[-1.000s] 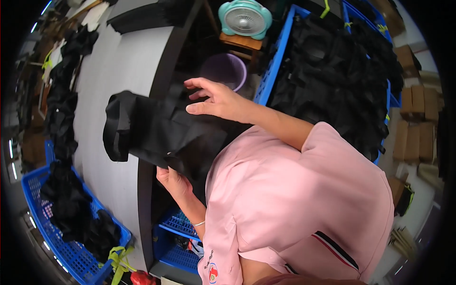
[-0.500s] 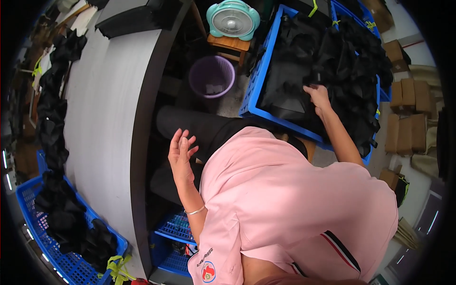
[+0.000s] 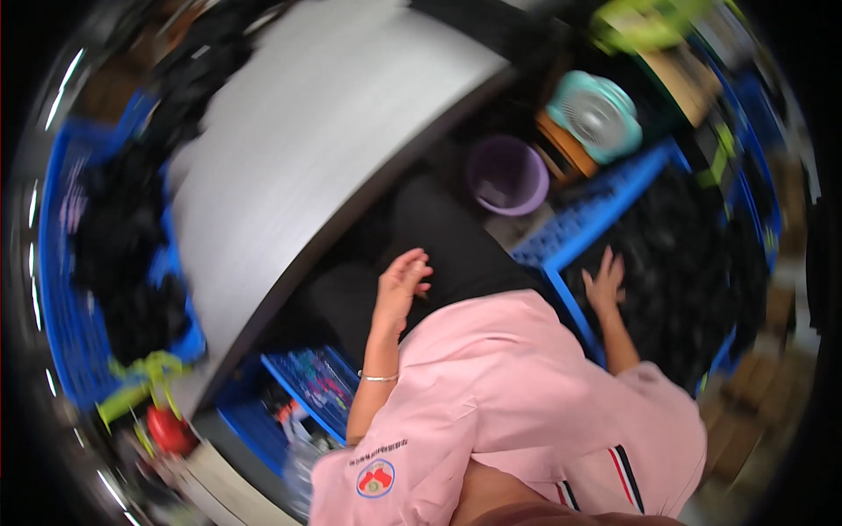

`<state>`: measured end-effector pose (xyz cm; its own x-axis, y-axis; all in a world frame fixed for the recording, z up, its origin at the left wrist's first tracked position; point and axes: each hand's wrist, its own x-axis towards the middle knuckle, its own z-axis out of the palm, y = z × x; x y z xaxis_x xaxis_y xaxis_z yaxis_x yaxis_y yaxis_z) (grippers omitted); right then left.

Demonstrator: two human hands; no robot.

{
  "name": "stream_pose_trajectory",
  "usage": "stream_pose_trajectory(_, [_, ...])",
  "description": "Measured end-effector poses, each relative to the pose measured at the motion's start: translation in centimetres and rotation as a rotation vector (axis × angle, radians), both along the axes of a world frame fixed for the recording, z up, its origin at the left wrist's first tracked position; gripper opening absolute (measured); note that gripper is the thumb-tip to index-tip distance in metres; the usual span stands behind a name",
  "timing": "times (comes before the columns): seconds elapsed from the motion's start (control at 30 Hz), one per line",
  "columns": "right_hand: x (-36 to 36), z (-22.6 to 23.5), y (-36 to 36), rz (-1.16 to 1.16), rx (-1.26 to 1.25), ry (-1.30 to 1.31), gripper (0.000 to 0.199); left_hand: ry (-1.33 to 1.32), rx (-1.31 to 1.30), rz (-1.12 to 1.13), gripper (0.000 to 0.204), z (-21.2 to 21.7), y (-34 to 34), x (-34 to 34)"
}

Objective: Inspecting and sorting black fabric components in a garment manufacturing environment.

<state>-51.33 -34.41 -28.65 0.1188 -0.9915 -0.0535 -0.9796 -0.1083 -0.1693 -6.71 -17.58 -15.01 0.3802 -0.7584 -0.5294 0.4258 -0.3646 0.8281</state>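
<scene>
My right hand (image 3: 605, 287) is at the near left side of a blue plastic crate (image 3: 574, 309), fingers spread, with nothing visible in its grip. The crate holds a heap of black, soft-looking pieces (image 3: 688, 254), blurred by motion. My left hand (image 3: 403, 282) hovers over my dark trousers, fingers loosely bent and apart, holding nothing that I can see. Its nearest neighbour is the edge of a grey-white tabletop (image 3: 298, 149).
A blue basket (image 3: 57, 272) with black pieces stands beyond the table's left side. Ahead are a purple bin (image 3: 510, 180) and a turquoise fan (image 3: 598, 116) on a wooden stool (image 3: 566, 147). Another blue basket (image 3: 303, 386) sits under the table. Cardboard boxes (image 3: 745, 394) are at right.
My view has swung to the left. My right hand has gone from bent fingers on the black pieces to spread fingers nearer the crate's side. My left hand stays raised near my lap.
</scene>
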Motion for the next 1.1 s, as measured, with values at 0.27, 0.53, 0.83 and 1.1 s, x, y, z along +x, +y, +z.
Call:
stream_pose_trajectory(0.27, [-2.3,-8.2,-1.1,-0.012,0.08,0.224,0.105,0.0,-0.014,0.046,0.039,-1.2,1.6,2.3])
stream_pose_trajectory(0.53, [1.9,8.7,-3.5,-0.066,0.679,0.43,0.099,-1.149,0.032,0.511,0.022,6.3,5.4,17.2])
stream_pose_trajectory(0.83, [20.4,19.2,-7.2,0.574,0.214,0.28,0.036,-1.934,0.63,0.722,0.027,6.4,10.4,46.2])
stream_pose_trajectory(1.1, [42.7,24.0,-0.1,1.234,0.037,-0.414,0.026,-1.809,0.072,0.872,0.011,9.2,6.2,36.4])
